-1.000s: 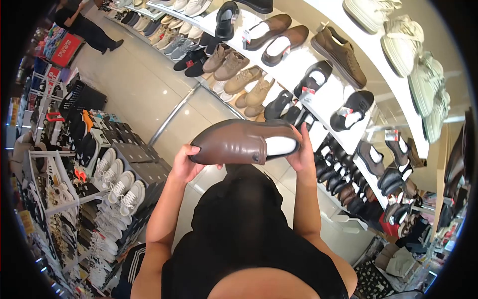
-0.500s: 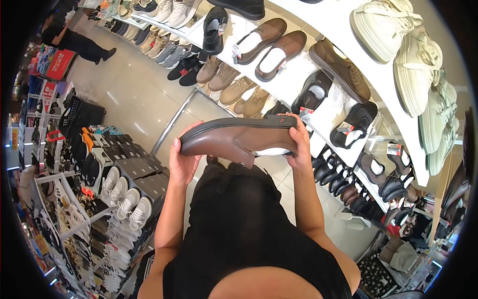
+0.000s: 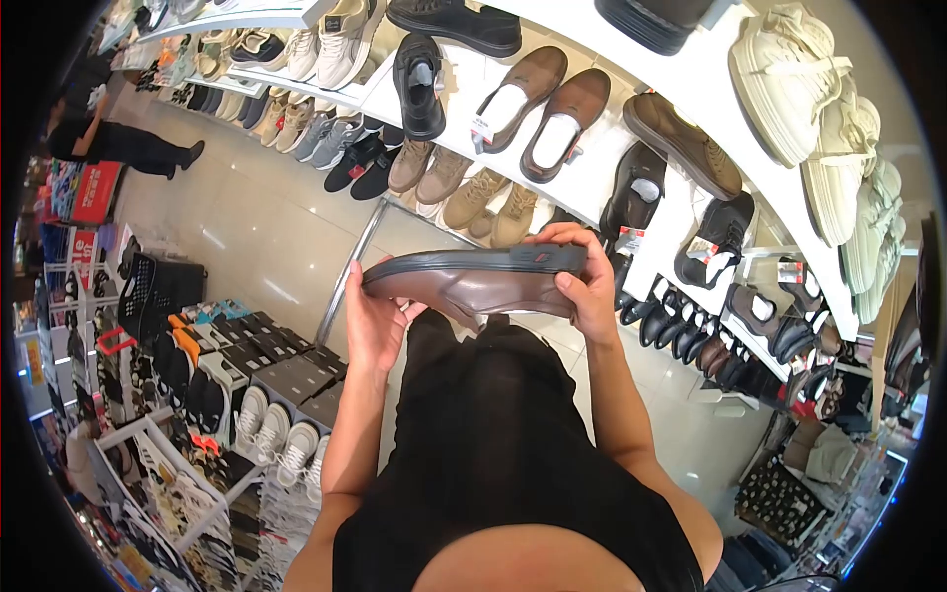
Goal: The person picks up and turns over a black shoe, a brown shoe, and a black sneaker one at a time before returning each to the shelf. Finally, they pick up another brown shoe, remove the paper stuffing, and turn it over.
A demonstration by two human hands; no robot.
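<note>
Shoe: a brown leather shoe (image 3: 473, 281) held at chest height, tipped sole-up, near the shelf wall (image 3: 602, 168).
Left hand (image 3: 373, 321): fingers cupping its toe.
Right hand (image 3: 584, 286): fingers clasped round its heel.

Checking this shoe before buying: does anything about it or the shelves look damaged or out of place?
Nothing stands out. The brown shoe, turned sole-up between the left hand and right hand, shows no visible damage; the shelf shoes sit in pairs.
</note>
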